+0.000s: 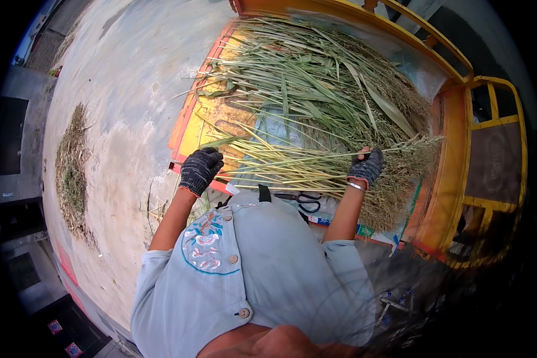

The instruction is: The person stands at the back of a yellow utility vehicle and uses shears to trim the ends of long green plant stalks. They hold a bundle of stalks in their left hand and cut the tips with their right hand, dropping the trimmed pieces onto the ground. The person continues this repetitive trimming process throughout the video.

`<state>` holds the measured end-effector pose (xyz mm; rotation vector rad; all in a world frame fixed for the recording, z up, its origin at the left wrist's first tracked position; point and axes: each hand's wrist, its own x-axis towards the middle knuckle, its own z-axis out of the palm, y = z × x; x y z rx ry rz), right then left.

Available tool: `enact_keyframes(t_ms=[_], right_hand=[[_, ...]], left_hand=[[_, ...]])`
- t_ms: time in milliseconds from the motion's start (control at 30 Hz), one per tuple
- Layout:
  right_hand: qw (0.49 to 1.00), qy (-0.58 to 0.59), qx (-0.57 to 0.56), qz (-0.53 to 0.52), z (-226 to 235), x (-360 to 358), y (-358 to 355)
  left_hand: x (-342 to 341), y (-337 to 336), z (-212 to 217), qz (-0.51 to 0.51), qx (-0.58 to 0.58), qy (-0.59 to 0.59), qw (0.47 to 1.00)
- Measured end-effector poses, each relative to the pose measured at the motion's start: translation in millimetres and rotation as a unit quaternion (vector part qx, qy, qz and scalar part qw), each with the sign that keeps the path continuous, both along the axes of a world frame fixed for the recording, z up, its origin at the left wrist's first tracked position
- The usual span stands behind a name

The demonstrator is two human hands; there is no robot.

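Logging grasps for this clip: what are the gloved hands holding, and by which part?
Both hold one bundle of green stalks lying crosswise. The left hand closes on its bare stem end; the right hand closes near the brown seed heads.

gloved hands: 2, left (200, 169) and right (366, 166) | scissors (301, 200): 1 pair, black-handled | cart bed (204, 119), orange-yellow: 1 | stalk heap (316, 77) on the cart: 1, stalks too many to count | bundle of stalks (292, 164) across the front: 1 | dry stalk pile (71, 173) on the ground: 1 | bracelet (355, 185): 1
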<state>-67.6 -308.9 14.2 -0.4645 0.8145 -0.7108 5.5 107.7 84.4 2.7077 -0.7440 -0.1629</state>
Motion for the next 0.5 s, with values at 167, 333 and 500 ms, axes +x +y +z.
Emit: enact_keyframes(t_ms=[167, 333, 500], right_hand=[[0.999, 0.030, -0.016, 0.005, 9, 10, -2], [0.997, 0.068, -0.015, -0.030, 15, 12, -10], [0.996, 0.076, -0.049, -0.009, 22, 11, -12]], left_hand=[[-22, -52, -12, -0.102, 0.188, 0.113, 0.970], [-28, -55, -24, -0.144, 0.174, 0.137, 0.964], [-32, -63, -39, -0.168, 0.200, 0.163, 0.951]])
